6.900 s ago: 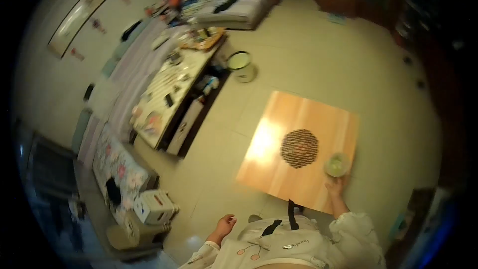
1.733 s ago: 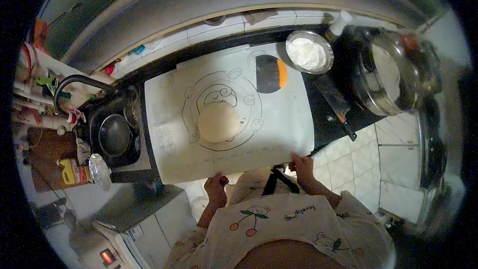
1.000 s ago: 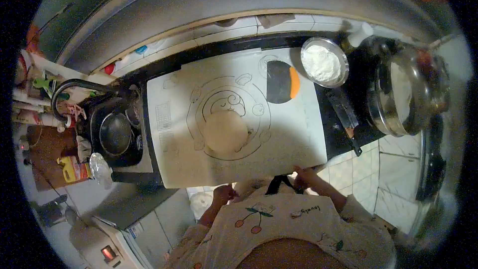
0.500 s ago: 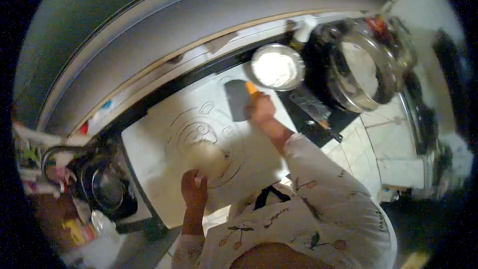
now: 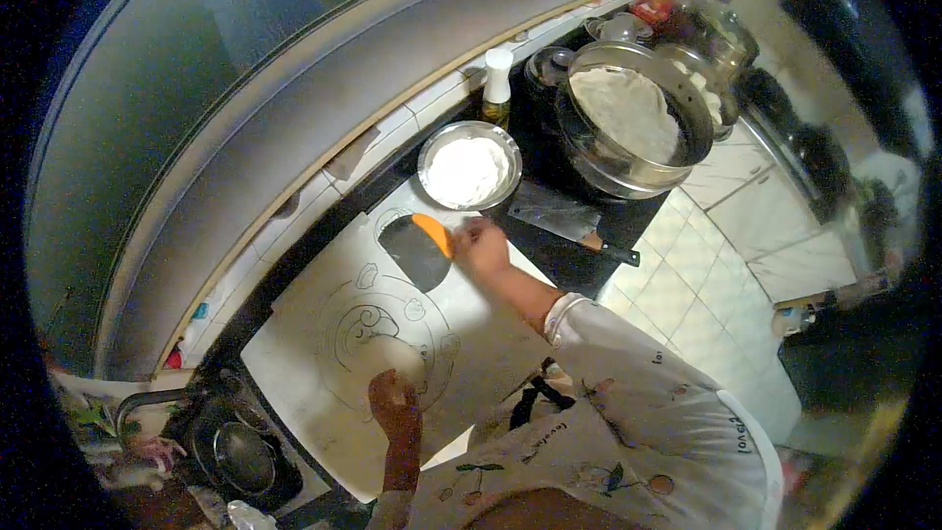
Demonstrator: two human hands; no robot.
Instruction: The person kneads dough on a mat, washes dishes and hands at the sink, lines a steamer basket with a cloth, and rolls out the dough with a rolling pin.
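Observation:
A pale round of dough (image 5: 400, 358) lies on a white baking mat (image 5: 294, 378) printed with dark circles. My left hand (image 5: 394, 397) is at its near edge, fingers curled against it and partly in shadow. Near the mat's back corner lies a dough scraper (image 5: 414, 253) with a grey blade and an orange handle. My right hand (image 5: 479, 247) is beside the handle, its fingers blurred and bent; most of the handle shows, and I cannot tell whether they still touch it.
Behind the mat stands a metal bowl (image 5: 429, 189) of white flour. To its right are a cleaver (image 5: 554, 214), a spray bottle (image 5: 497, 83) and a large steamer pot (image 5: 628, 177) with flat dough inside. A dark pan (image 5: 245, 461) sits at the left.
The view has turned and shifted right. My right hand has drawn back along the scraper's handle, more of which now shows. My left hand stays at the dough.

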